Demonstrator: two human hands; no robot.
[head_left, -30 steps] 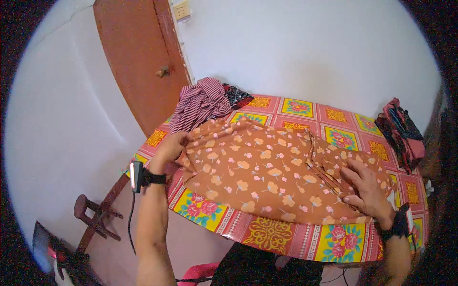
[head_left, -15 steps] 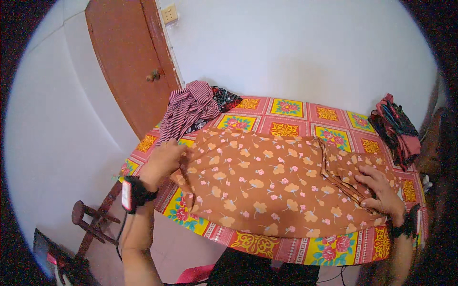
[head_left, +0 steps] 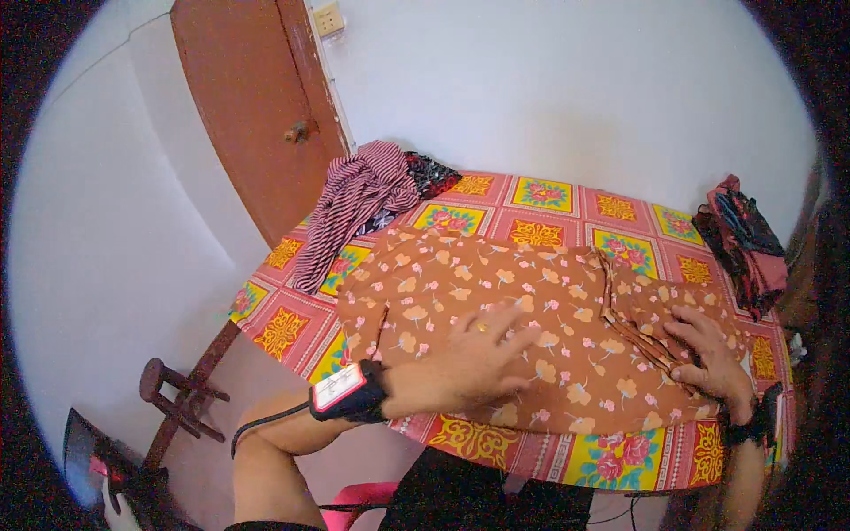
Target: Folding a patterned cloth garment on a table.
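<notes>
Pressing flat, fingers spread, left hand lies on orange floral garment at frame centre; right hand flat on its folded edge, lower right, atop patterned tablecloth.

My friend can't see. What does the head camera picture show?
Two hands press flat on an orange flowered cloth spread over a bright patterned table: the left hand mid-cloth, the right hand on folded layers. Striped clothes lie behind, near a brown door.
</notes>
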